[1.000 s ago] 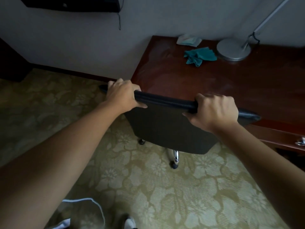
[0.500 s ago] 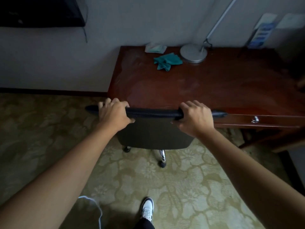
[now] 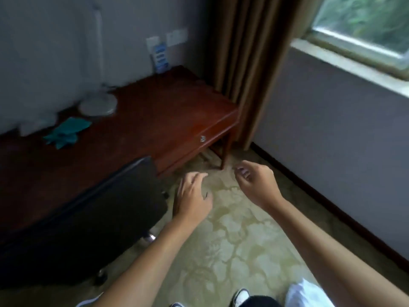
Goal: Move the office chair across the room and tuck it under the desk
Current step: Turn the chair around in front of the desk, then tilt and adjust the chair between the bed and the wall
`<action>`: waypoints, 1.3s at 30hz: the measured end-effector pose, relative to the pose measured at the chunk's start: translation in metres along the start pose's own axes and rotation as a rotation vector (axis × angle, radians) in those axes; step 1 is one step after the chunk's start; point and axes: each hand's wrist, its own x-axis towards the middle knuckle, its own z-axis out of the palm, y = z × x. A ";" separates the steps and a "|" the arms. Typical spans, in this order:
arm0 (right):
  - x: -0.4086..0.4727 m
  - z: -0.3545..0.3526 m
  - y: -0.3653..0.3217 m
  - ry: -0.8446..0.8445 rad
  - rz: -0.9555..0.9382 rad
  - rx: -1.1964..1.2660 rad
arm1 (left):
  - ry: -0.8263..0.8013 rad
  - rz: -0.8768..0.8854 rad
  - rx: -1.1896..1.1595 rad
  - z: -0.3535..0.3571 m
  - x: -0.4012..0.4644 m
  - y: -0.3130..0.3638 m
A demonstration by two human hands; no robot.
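Black office chair [image 3: 93,209] sits pushed against the red-brown wooden desk [image 3: 155,120] at left. To its right, left hand [image 3: 192,196] and right hand [image 3: 256,182] hang loosely curled, holding nothing.

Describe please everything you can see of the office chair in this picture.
The office chair shows mainly its black backrest, seemingly fabric, blurred by motion. It stands on the patterned carpet, pushed against the front edge of the red-brown desk. A chrome leg part and dark casters show below. Neither hand touches it; the left hand hovers just beside its right edge.
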 end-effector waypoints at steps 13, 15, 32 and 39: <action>-0.089 -0.224 0.291 0.718 0.796 0.453 | -0.549 0.439 -0.091 0.251 0.064 0.322; -0.111 -0.253 0.322 0.846 0.879 0.498 | -0.601 0.496 -0.137 0.285 0.055 0.376; -0.289 -0.406 0.542 1.416 1.464 0.515 | -1.351 1.086 -0.002 0.573 -0.041 0.668; -0.384 -0.464 0.549 1.489 1.667 0.300 | -1.563 1.294 0.157 0.637 -0.123 0.745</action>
